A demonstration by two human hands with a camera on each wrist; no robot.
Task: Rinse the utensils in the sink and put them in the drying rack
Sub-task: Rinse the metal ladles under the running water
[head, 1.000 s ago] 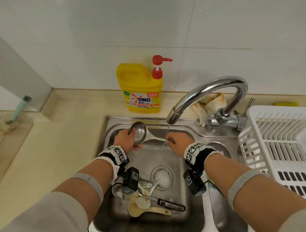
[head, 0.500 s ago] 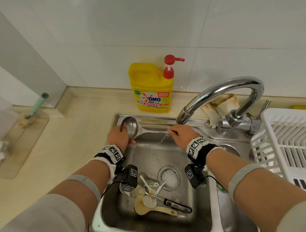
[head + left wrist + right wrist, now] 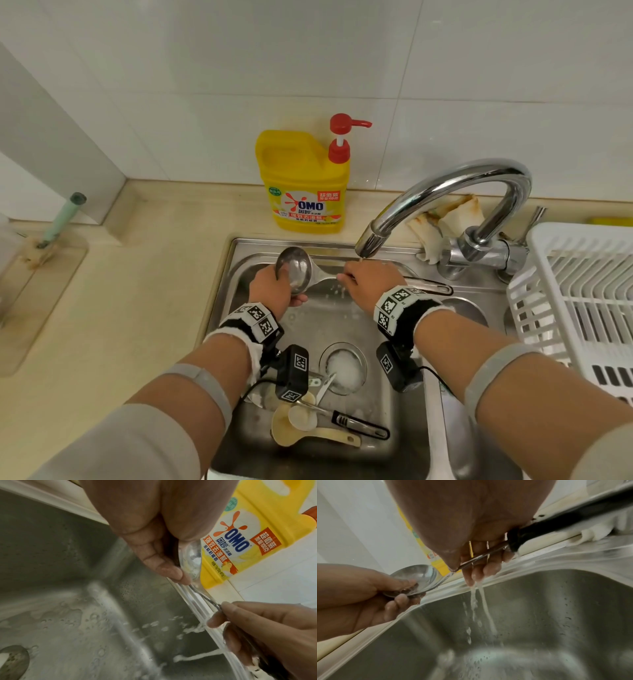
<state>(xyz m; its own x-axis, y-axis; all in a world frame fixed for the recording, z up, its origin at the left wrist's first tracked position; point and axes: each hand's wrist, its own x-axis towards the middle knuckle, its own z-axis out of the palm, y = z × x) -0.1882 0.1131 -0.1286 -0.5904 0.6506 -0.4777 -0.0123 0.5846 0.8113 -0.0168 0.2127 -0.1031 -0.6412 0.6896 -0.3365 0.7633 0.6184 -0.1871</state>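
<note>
Nearest me, low in the sink (image 3: pixel 236 277), a heap of utensils (image 3: pixel 322 419) lies by the drain (image 3: pixel 344 368): pale spoons and a black-handled tool, well short of where I'm holding. Up at the grip now, my left hand (image 3: pixel 270 291) has the ladle (image 3: pixel 294 270) by its bowl, thumb pressed inside and fingers curled under it. My right hand (image 3: pixel 368 279) is closed around the ladle's thin metal neck, just where the black handle starts; that handle sticks out past my right wrist. The ladle lies roughly level between both hands, over the back of the sink. Water from the tap (image 3: pixel 445 202) hits my right fingers (image 3: pixel 481 570) and streams off them into the basin. Beyond my left-hand grip stands the yellow soap bottle (image 3: pixel 303 181) on the counter. Out to the right of my right hand sits the white drying rack (image 3: pixel 582 284).
</note>
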